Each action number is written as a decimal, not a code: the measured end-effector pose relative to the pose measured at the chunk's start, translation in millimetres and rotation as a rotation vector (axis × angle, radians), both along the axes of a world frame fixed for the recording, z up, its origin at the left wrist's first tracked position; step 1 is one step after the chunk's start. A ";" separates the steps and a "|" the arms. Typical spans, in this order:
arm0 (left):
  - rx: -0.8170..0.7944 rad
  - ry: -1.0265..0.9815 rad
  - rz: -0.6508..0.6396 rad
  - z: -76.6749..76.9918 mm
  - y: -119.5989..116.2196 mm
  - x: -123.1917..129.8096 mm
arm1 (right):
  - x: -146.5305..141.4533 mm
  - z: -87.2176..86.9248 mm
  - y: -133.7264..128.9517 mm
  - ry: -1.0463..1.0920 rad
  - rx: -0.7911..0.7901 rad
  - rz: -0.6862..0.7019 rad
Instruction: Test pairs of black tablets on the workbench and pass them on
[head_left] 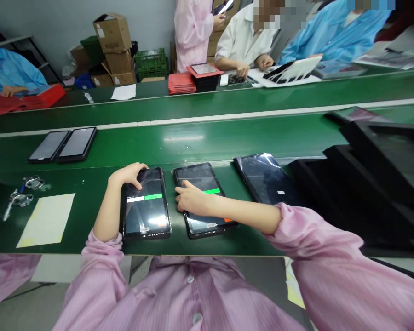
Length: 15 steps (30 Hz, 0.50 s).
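Two tablets with lit screens lie side by side on the green bench. My left hand [129,175] grips the upper left corner of the left tablet [146,214], thumb over the screen and fingers at the top edge. Across the middle tablet [198,223] lies my right hand [193,198], palm down, its slightly bent fingers apart near the left edge. Both screens show a green bar and an orange patch. Further right, a third, dark tablet [262,177] in shiny film lies partly behind my right forearm.
Black trays [352,197] are stacked at the right. A pale sheet [48,218] and clear-wrapped items [20,197] lie at the left, with two tablets [77,141] behind. Across the bench, people handle items near red pouches [181,83] and a white binder [290,73].
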<state>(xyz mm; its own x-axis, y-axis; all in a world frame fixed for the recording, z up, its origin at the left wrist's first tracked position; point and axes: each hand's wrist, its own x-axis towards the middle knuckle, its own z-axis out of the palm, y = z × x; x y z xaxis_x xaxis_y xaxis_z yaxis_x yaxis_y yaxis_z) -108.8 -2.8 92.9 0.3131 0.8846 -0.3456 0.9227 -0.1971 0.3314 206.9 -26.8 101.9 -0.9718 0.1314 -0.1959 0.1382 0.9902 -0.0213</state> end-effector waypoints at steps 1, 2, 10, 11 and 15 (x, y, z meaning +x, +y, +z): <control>0.004 -0.021 -0.011 -0.2 0.4 2.8 | 6.9 0.1 3.2 -0.003 -0.015 -0.012; 0.007 -0.049 -0.027 -0.7 1.0 5.6 | 14.2 0.3 6.7 -0.006 -0.032 -0.026; -0.008 -0.241 -0.063 -7.3 4.2 12.9 | 49.3 9.8 17.9 -0.054 -0.093 -0.193; -0.009 -0.252 -0.049 -8.0 4.5 11.1 | 48.0 11.3 17.3 -0.055 -0.094 -0.194; -0.011 -0.286 0.029 -9.3 6.2 3.7 | 41.0 12.9 16.8 -0.075 -0.076 -0.189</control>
